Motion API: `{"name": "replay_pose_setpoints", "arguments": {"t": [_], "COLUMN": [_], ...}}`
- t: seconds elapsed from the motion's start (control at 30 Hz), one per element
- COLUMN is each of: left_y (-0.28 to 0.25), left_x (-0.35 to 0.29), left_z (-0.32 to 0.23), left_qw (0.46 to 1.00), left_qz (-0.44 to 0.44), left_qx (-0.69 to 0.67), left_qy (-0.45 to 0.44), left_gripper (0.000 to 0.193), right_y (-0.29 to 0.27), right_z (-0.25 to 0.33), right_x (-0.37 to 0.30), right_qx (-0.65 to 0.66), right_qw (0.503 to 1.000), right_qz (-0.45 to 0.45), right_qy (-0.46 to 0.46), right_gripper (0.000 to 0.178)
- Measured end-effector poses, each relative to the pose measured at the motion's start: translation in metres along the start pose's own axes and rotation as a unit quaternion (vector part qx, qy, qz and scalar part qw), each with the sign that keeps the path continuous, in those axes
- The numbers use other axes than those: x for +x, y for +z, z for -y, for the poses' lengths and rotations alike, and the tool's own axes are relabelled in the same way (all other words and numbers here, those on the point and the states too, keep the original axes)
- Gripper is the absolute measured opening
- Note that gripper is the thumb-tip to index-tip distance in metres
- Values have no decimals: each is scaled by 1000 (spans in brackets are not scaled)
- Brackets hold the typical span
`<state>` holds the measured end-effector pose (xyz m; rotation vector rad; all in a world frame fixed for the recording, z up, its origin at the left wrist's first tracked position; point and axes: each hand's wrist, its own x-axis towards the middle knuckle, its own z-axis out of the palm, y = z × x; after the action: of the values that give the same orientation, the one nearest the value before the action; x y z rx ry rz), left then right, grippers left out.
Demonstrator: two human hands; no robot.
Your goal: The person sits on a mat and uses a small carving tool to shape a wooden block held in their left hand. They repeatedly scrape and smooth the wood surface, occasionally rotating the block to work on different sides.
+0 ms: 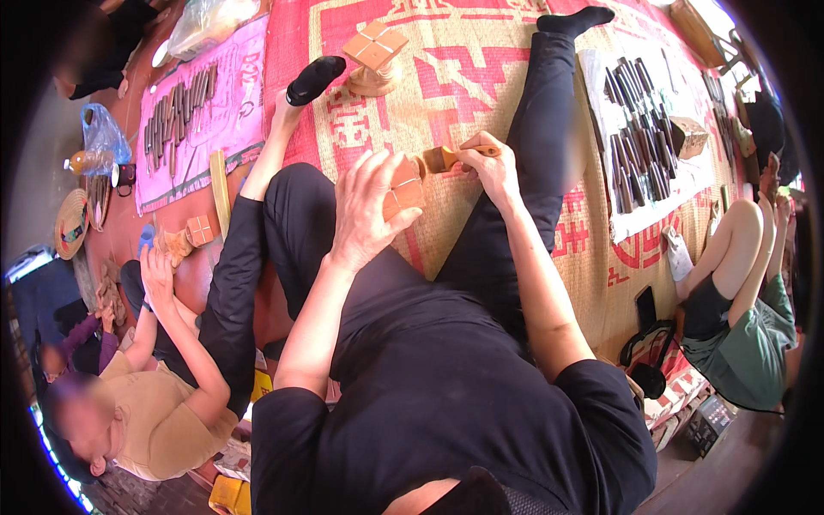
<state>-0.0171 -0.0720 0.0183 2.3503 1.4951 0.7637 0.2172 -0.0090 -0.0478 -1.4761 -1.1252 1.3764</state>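
Observation:
My left hand (371,206) is wrapped round a wooden block (402,193) with a pale line across its square face, held above my lap. Its far end is partly hidden by the fingers. In my right hand (493,172) is a flat brush (441,160), gripped by its wooden handle. The bristle end points left and lies at the far end of the block; I cannot tell whether they touch. Farther off on the patterned mat (463,215) stands a turned wooden piece (376,67) with a square top crossed by pale lines.
Several chisels (180,112) lie on a pink cloth (232,86) at the left. More dark-handled tools (639,137) cover a white cloth (633,225) at the right. A co-worker (163,403) at the left holds a similar wooden piece (178,245). Another person (742,335) sits at the right.

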Motion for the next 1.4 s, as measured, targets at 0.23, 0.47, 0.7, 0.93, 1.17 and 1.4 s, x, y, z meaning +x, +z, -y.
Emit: {"name": "replay_pose_setpoints", "arguments": {"t": [0.23, 0.47, 0.7, 0.93, 1.17, 1.4], "left_y": [-9, 7, 4, -30, -9, 20], "left_x": [-26, -13, -4, 50, 54, 42], "left_z": [-4, -20, -7, 70, 9, -3], "left_qw": [816, 739, 789, 824, 989, 986], "left_qz": [-107, -33, -38, 189, 23, -54], "left_qx": [-415, -501, -500, -405, 15, 106], "left_qy": [-389, -450, -354, -348, -145, -115], "left_gripper": [66, 53, 47, 54, 69, 69], "right_y": [12, 14, 3, -8, 6, 26], "right_z": [-22, 10, 8, -9, -17, 6], "right_x": [8, -9, -12, -7, -15, -14], "right_qx": [-73, 36, -8, 63, 117, 224], "right_qw": [997, 998, 1000, 996, 992, 973], "right_qz": [13, 23, 5, -26, -41, 41], "right_qy": [-36, -51, -28, -55, -4, 31], "right_gripper": [10, 11, 13, 12, 12, 13]}}
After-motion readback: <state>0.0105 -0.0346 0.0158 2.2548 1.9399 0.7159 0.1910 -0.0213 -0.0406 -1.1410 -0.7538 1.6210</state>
